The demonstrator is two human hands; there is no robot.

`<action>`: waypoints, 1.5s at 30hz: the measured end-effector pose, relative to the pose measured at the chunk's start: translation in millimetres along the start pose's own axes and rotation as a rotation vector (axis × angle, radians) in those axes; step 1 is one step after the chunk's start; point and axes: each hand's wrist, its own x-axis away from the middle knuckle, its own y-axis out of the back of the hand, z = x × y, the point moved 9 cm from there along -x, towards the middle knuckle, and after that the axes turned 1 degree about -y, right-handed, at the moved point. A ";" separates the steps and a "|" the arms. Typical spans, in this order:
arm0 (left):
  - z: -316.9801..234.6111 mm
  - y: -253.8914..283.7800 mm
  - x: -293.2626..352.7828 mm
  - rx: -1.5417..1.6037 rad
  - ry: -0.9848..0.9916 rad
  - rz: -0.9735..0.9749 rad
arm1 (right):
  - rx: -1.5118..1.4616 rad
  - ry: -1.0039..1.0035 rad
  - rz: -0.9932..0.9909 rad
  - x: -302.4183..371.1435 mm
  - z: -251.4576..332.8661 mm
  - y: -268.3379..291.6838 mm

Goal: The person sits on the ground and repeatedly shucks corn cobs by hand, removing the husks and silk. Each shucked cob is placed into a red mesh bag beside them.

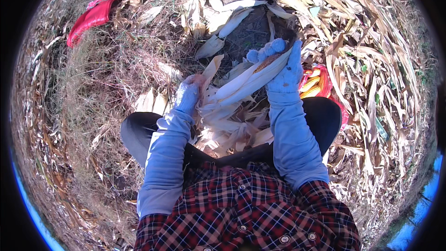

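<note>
Both of my hands wear pale knitted gloves, and light sleeves cover the forearms. An ear of corn [251, 82] lies slantwise between them, still wrapped in pale dry husk, with a strip of orange kernels showing near its far end. My right hand [284, 72] is closed round that far end, its fingertips curled over the husk. Around the lower left end, my left hand [188, 94] is closed on a peeled-back strip of husk [213, 69]. Loose husks [234, 132] are heaped beneath the ear, between my bent legs.
A red mesh bag [331, 82] with bare yellow corn cobs [316, 83] sits beside my right knee. Farther off at the left lies a flat red bag [95, 17]. Several husked-over ears [234, 21] rest ahead, and dry corn leaves [367, 42] cover the right side.
</note>
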 end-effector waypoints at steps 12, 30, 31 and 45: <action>-58.6 -24.2 18.0 -0.816 -0.846 -0.161 | 0.365 0.034 -0.050 9.8 26.8 3.0; -26.1 -85.6 47.6 -0.699 -0.390 0.188 | 0.139 -0.086 -0.217 12.4 -50.8 55.2; -26.5 -83.6 49.8 -0.807 -0.387 0.139 | 0.250 -0.075 -0.235 17.5 -58.1 53.5; 4.7 -124.1 71.3 -1.153 -0.459 0.639 | 0.547 -0.387 -0.190 14.0 -68.1 44.9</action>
